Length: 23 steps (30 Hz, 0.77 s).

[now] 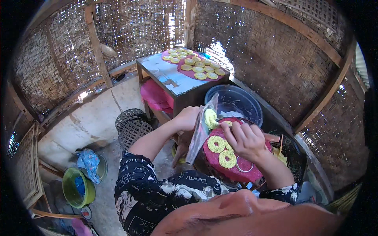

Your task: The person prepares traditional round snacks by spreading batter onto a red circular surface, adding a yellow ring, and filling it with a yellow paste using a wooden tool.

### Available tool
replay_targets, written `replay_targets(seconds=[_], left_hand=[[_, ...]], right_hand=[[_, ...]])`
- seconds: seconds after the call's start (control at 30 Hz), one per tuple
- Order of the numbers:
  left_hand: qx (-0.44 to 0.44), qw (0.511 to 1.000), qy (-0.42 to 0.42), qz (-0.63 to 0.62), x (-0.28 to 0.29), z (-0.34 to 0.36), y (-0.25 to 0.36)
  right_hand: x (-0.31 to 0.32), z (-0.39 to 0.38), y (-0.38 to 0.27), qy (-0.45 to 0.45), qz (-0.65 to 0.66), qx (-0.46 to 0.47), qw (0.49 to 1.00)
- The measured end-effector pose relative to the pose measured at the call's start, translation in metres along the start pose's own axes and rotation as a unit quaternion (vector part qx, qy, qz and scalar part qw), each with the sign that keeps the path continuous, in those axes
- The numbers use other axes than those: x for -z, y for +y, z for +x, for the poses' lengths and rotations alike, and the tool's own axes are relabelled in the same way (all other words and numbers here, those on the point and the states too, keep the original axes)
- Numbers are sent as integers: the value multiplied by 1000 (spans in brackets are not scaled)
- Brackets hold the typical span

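My left hand (pixel 188 118) grips a flat, greyish board-like sheet (pixel 195 142) held tilted on edge. A lump of soft yellow dough (pixel 211 118) clings to its right face. My right hand (pixel 247 141) is closed, its fingertips against the lower right of the lump; whatever it pinches is too small to name. Beneath it lies a round pink mat (pixel 214 159) with yellow lacy discs (pixel 226 159) on it, several with a hole in the middle. A thin metal ring (pixel 245 170) rests on the mat's near right part, below my right wrist.
A table (pixel 157 74) beyond holds pink mats (pixel 185 72) with several yellow discs. A large blue-grey basin (pixel 254 106) stands beside it. Woven baskets (pixel 134 131) sit left of the table; a green tub (pixel 88 196) is on the floor at left. Woven bamboo walls (pixel 267 59) enclose the corner.
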<state>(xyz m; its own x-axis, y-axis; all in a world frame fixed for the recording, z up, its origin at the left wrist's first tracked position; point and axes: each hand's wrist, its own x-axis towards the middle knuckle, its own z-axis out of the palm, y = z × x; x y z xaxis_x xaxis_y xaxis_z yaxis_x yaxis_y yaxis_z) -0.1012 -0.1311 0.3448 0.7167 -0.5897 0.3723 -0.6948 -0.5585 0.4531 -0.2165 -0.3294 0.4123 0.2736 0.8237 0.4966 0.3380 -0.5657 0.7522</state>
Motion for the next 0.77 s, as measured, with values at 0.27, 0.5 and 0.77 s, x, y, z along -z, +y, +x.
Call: replay_targets(seconds=[0.27, 0.5, 0.77], left_hand=[[25, 973, 96, -209, 10, -4, -44], [-3, 877, 104, -470, -14, 18, -28], [-45, 961, 99, -253, -24, 26, -7]], right_hand=[[10, -20, 25, 76, 304, -385, 868], [-39, -34, -38, 60, 593, -535, 599], [-51, -36, -14, 103, 255, -439, 855]])
